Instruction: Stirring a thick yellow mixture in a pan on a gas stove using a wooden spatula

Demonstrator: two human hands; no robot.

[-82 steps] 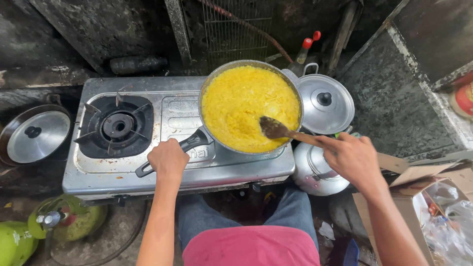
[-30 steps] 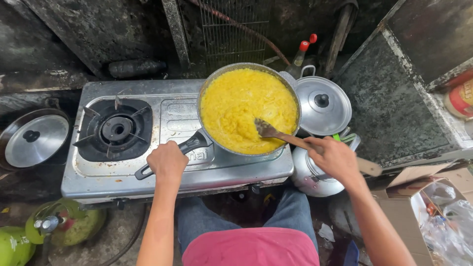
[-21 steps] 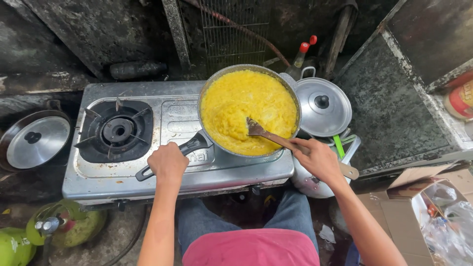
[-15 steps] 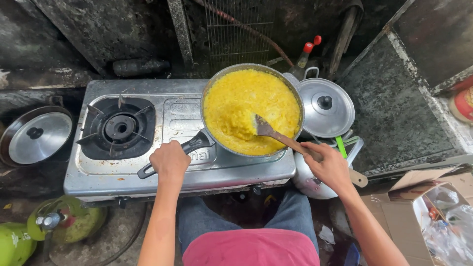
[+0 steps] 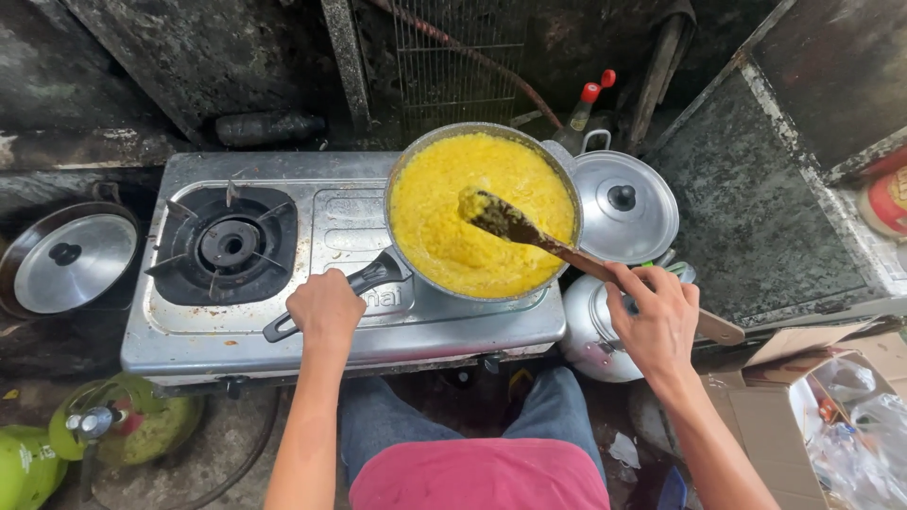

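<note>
A round pan [image 5: 563, 179] full of thick yellow food sits on the right burner of a two-burner steel stove [image 5: 345, 222]. My left hand [image 5: 326, 310] is closed around the pan's black handle [image 5: 373, 277] at the stove's front. My right hand [image 5: 654, 319] grips a wooden spoon [image 5: 529, 231] by its handle, right of the pan. The spoon's head is lifted out of the food, with a yellow lump stuck to its tip.
The left burner [image 5: 225, 246] is bare. A lidded steel pot [image 5: 622, 198] stands right of the pan, another metal pot [image 5: 593, 335] below it. A pot with a lid [image 5: 71, 263] sits far left. Green gas cylinders [image 5: 118, 430] stand at lower left, a cardboard box [image 5: 784, 397] at lower right.
My right hand has stirred through the pan and now lifts the spoon head up out of the food, towards the pan's middle. My left hand stays on the handle.
</note>
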